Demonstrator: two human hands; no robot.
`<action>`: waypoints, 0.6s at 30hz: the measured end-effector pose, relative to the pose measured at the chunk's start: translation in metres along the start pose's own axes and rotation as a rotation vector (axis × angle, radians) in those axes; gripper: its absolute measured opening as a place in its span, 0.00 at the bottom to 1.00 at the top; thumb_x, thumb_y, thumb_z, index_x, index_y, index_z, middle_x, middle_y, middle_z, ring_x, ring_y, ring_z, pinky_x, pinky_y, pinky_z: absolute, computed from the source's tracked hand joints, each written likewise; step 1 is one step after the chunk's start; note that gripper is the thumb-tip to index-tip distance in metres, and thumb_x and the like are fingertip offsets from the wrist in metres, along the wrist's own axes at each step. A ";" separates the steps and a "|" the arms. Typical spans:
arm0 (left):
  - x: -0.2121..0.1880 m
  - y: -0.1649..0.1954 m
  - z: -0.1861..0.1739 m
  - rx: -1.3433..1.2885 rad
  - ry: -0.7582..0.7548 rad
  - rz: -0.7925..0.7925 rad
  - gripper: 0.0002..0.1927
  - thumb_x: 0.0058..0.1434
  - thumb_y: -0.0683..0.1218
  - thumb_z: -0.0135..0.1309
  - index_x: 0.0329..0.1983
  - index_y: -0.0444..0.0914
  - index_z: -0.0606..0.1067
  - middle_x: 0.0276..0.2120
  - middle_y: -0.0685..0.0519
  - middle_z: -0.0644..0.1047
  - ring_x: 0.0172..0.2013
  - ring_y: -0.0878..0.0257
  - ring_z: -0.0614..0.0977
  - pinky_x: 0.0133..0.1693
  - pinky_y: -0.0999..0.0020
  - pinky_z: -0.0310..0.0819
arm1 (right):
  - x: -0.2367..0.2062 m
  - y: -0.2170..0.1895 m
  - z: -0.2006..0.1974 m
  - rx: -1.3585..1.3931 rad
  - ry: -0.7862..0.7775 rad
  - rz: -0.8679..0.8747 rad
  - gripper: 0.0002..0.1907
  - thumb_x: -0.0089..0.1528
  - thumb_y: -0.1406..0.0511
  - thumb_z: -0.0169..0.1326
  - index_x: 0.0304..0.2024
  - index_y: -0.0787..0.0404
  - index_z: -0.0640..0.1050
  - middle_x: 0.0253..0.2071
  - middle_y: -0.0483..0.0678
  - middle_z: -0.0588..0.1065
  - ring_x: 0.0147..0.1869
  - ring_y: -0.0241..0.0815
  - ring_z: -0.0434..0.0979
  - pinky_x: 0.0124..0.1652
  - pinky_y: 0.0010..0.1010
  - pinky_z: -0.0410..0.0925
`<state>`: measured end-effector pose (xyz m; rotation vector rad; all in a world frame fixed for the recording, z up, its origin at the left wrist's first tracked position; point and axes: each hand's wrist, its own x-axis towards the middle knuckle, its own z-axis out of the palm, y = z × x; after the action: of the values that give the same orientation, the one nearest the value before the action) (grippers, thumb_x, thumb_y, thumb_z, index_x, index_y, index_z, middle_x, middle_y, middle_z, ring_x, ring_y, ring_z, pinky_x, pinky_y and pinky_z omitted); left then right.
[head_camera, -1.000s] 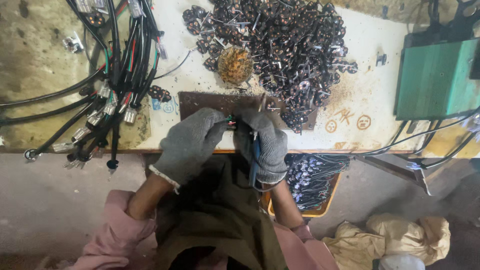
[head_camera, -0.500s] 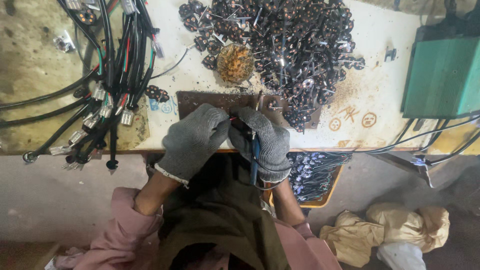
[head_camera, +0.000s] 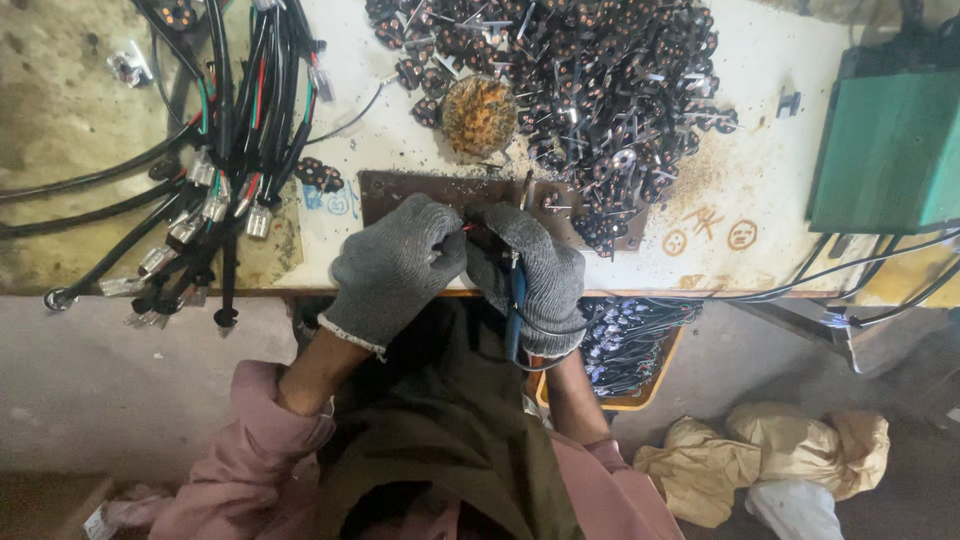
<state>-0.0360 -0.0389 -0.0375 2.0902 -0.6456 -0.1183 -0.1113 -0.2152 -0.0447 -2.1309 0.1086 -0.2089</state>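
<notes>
Gloved left hand (head_camera: 395, 265) and right hand (head_camera: 535, 270) fingertips together, pinching a small red-wired part (head_camera: 466, 229) between them, above brown plate (head_camera: 400, 187)

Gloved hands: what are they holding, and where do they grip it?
The right hand grips a blue-handled tool by its handle. The left hand pinches something small and reddish; what exactly cannot be told.

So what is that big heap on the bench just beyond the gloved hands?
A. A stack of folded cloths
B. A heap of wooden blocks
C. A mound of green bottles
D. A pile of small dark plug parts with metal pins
D: the heap of small dark plug parts shows metal pins and spreads over the pale bench beyond the left hand and right hand.
</notes>
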 end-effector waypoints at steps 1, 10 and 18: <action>-0.001 0.000 0.000 -0.027 -0.004 -0.020 0.07 0.61 0.40 0.60 0.41 0.39 0.75 0.36 0.49 0.76 0.35 0.51 0.82 0.35 0.61 0.76 | 0.001 0.000 -0.001 -0.051 -0.007 0.008 0.21 0.60 0.69 0.66 0.55 0.60 0.78 0.49 0.52 0.81 0.50 0.44 0.85 0.49 0.30 0.77; -0.004 -0.006 0.005 -0.061 -0.005 -0.062 0.08 0.60 0.41 0.60 0.41 0.39 0.76 0.37 0.48 0.77 0.36 0.50 0.82 0.35 0.60 0.76 | 0.004 -0.003 -0.001 -0.132 0.031 0.005 0.21 0.58 0.66 0.69 0.53 0.58 0.79 0.47 0.51 0.81 0.48 0.45 0.85 0.48 0.31 0.77; -0.003 -0.007 0.001 -0.091 -0.024 -0.104 0.07 0.62 0.42 0.61 0.42 0.39 0.76 0.37 0.48 0.77 0.34 0.51 0.82 0.33 0.60 0.75 | 0.010 -0.011 -0.001 -0.230 0.036 -0.068 0.21 0.59 0.63 0.70 0.53 0.55 0.79 0.49 0.47 0.82 0.50 0.45 0.85 0.50 0.31 0.76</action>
<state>-0.0364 -0.0351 -0.0438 2.0376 -0.5355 -0.2276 -0.1021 -0.2121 -0.0341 -2.3622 0.0849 -0.2871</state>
